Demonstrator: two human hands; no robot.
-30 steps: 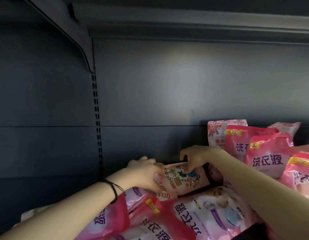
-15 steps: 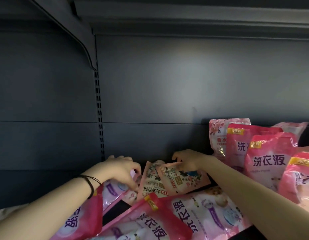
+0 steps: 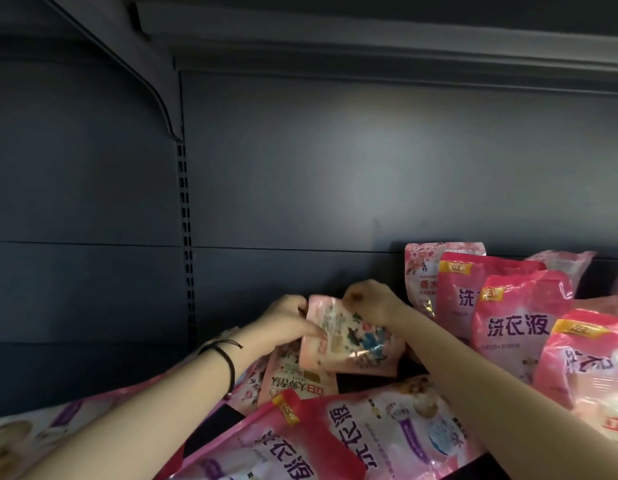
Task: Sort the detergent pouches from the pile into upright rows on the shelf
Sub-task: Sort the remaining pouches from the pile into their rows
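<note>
Since the earlier frame, the left hand (image 3: 287, 323) has come back from a pouch further left to the small pouch (image 3: 349, 341), which now stands steeper. Both hands are clamped on it: the left hand pinches its left edge and the right hand (image 3: 366, 303) pinches its top edge.

Location: the small pouch is held near the back of the shelf (image 3: 364, 384), just left of the upright row (image 3: 515, 327) and above the pile (image 3: 370, 438) along the front edge.

Hazards:
- Slumping. The small pouch looks soft and has no neighbour touching its left side. If released while tilted, it will probably fold over or fall forward onto the pile.
- Poor footing. Another flat pouch (image 3: 297, 379) lies directly under its lower left corner. Setting the base on that would likely leave it leaning.
- Knock-over. The right forearm passes just beside the upright row, so a sideways sweep could topple it.

Appearance: pale pink, glossy and creased, with a flower print and blue and dark patches. The lettering is too blurred to read.
</note>
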